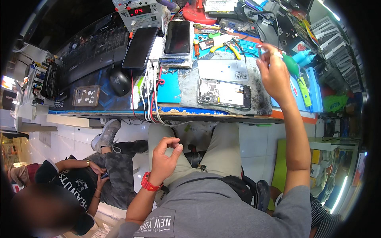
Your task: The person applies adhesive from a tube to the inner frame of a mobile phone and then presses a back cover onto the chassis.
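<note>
My left hand (166, 157) hangs over my lap, away from the desk edge. Its fingers are loosely curled, the thumb is close to the fingertips, and nothing shows in it. Over the right side of the desk, my right hand (274, 74) is raised with thumb and fingers bent but apart, holding nothing visible. It is beside a green bulb blower (291, 64) and light-blue bottles (303, 58). On the grey work mat lies a phone with its back off (224, 93), inner parts exposed. Just beyond it lies a silver-blue phone back cover (222, 70).
Two dark-screened phones (140, 48) (177, 37) lie left of hand tools, including yellow-handled pliers (235, 51). White cables (150, 89) hang over the desk edge. A mouse (118, 82), keyboard (95, 47) and power supply (143, 15) stand left. Another person (83, 178) sits at lower left.
</note>
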A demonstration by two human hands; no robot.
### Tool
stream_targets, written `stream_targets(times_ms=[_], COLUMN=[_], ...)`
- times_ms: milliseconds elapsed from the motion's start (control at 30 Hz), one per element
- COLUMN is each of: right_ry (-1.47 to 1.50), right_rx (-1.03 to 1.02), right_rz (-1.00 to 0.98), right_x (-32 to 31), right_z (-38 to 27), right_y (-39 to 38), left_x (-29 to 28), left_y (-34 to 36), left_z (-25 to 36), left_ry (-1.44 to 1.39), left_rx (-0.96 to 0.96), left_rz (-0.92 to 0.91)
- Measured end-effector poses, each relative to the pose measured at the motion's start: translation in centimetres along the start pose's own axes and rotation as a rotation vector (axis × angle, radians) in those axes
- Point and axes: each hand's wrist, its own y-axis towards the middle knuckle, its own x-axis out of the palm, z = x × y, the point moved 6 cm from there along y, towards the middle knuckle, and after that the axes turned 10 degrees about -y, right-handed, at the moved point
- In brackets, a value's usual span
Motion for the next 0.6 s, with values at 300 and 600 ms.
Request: stream_targets(times_ms=[300,600], right_ry=[0.297,0.351], right_rx=[-0.155,-0.122], right_rz=[0.054,0.064], right_x=[5.4,5.7], right_z=[-5.0,-4.7], right_y=[5.4,5.8], left_x=[0.0,-0.8], left_y=[0.2,0.8], left_z=[0.3,2.9], left_ry=[0.002,0.109], left_rx=[0.017,0.122], left_rz=[-0.012,0.044])
